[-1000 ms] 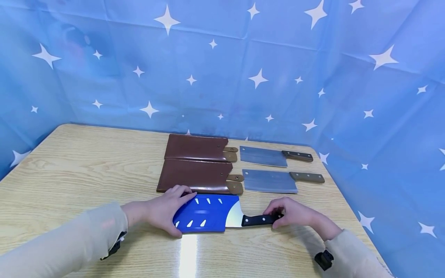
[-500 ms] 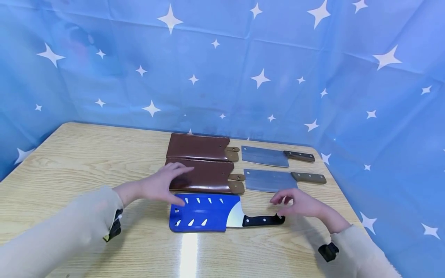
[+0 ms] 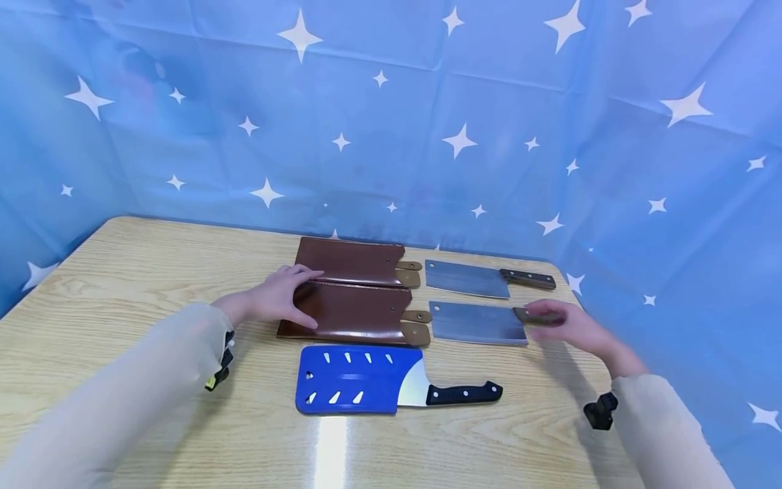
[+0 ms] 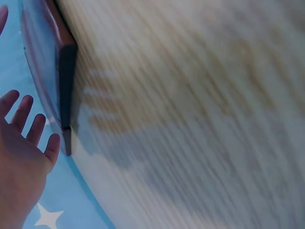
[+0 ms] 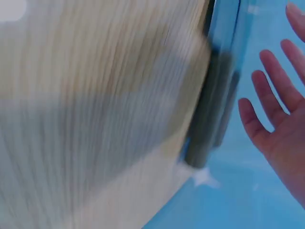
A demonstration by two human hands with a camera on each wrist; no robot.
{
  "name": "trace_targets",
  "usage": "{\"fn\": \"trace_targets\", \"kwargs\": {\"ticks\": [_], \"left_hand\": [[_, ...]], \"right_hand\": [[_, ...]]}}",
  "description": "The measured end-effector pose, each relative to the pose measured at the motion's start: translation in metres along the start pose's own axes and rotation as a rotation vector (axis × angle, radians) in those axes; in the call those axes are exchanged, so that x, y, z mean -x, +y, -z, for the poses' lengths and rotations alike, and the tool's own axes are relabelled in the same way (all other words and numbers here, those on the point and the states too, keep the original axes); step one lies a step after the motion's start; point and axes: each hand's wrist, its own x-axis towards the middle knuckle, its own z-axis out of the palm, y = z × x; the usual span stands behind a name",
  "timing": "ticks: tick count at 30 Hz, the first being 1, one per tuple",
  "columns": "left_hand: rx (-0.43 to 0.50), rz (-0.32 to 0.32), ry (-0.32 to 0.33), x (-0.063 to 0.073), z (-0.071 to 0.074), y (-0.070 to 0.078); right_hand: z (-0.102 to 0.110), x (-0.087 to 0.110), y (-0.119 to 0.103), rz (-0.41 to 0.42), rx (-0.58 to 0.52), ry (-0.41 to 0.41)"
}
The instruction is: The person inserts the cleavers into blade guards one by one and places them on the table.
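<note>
Spread wide, my left grip [image 3: 277, 297] hangs at the left end of the near brown sheath [image 3: 363, 312], maybe because it's big. Right of that sheath is the near bare cleaver [image 3: 476, 322], handle [image 5: 205, 119] outward, I guess for easy reach; my right grip [image 3: 571, 327] is spread there too.

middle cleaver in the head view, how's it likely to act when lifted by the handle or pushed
The middle cleaver will probably stay stiff, as its blade looks like flat, straight metal. It may feel blade-heavy, since that broad metal outsizes the slim handle. If pushed, it would likely slide rather than roll, lying on its flat side.
</note>
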Motion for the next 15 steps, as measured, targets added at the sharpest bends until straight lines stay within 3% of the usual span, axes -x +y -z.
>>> {"fn": "trace_targets", "kwargs": {"ticks": [7, 15], "left_hand": [[-0.05, 0.035, -0.011, -0.005, -0.004, -0.01], [-0.094, 0.01, -0.03, -0.008, -0.006, -0.009]], "right_hand": [[0.01, -0.006, 0.029, -0.131, 0.001, 0.058], [0.013, -0.013, 0.052, -0.216, 0.014, 0.037]]}}
